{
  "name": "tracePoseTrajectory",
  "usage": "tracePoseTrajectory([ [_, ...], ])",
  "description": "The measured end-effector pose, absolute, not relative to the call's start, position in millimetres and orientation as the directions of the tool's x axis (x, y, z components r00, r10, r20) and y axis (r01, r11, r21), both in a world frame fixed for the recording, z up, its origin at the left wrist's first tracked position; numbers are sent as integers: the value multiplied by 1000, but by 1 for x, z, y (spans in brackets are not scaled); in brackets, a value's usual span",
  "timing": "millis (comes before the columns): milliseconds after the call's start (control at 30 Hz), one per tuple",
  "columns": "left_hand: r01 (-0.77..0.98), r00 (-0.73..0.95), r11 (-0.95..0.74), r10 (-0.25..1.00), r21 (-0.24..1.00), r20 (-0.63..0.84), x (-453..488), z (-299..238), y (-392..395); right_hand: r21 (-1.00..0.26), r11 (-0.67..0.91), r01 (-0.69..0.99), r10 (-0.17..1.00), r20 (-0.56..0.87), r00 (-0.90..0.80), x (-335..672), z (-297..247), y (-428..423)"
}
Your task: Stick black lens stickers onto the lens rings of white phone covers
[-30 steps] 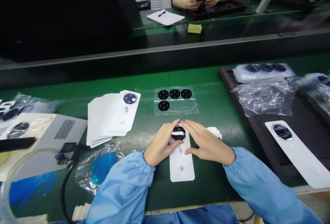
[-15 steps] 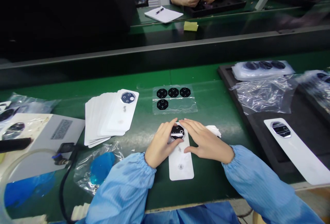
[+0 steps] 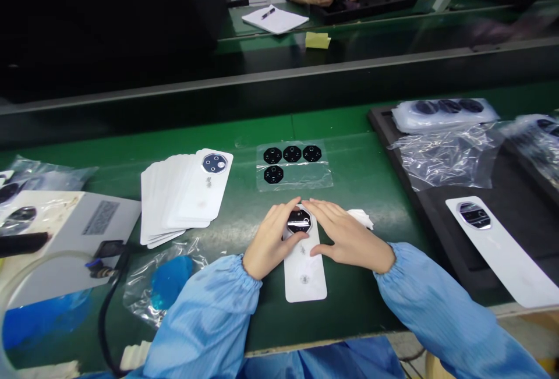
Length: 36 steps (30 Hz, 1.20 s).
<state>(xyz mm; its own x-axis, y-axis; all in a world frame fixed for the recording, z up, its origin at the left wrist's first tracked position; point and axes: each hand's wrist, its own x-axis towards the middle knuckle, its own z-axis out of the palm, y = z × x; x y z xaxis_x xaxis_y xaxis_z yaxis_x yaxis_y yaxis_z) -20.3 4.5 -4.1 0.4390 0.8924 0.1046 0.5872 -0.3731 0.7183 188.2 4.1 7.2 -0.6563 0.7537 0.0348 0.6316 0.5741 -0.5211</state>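
The left hand pinched a black lens on a white card; the right hand lay open against the lens; a lens sheet lay beyond.

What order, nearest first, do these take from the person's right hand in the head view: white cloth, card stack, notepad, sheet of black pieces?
From the right hand:
1. White cloth, just beyond it.
2. Sheet of black pieces, ahead and left.
3. Card stack, left, past the left hand.
4. Notepad, far ahead across the belt.
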Motion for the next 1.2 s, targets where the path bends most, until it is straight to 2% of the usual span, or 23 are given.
tracePoseTrajectory([
  [467, 595, 439, -361, 894, 718, 86, -21, -5, 5, -485, 600, 636, 740, 36, -671, 189, 10, 4],
  [1200, 556, 504, -417, 857, 719, 107, -26, 3, 7, -512, 592, 622, 744, 49, -667, 188, 11, 4],
])
